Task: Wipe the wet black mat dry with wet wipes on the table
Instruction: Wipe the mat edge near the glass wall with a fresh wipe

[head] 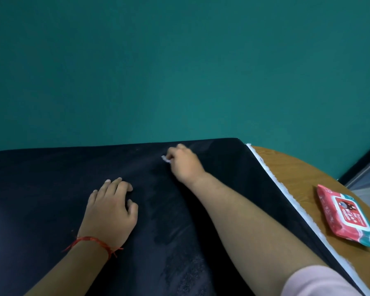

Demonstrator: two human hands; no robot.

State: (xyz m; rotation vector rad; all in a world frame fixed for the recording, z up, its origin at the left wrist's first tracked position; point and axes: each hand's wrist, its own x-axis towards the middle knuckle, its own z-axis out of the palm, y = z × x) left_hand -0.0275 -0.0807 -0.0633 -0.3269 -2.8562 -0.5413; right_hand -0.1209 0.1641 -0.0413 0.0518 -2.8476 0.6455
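Observation:
A large black mat (41,189) covers most of the table, with a white fringe along its right edge. Damp streaks show on it between my arms. My right hand (184,163) reaches to the mat's far side and grips a small crumpled white wet wipe (166,159), pressing it on the mat. My left hand (111,208) rests palm down on the mat nearer to me, its fingers slightly bent, holding nothing. A red thread is tied round that wrist.
A red and teal pack of wet wipes (344,214) lies on the bare wooden table (291,167) to the right of the mat. A teal wall (179,71) stands right behind the table's far edge.

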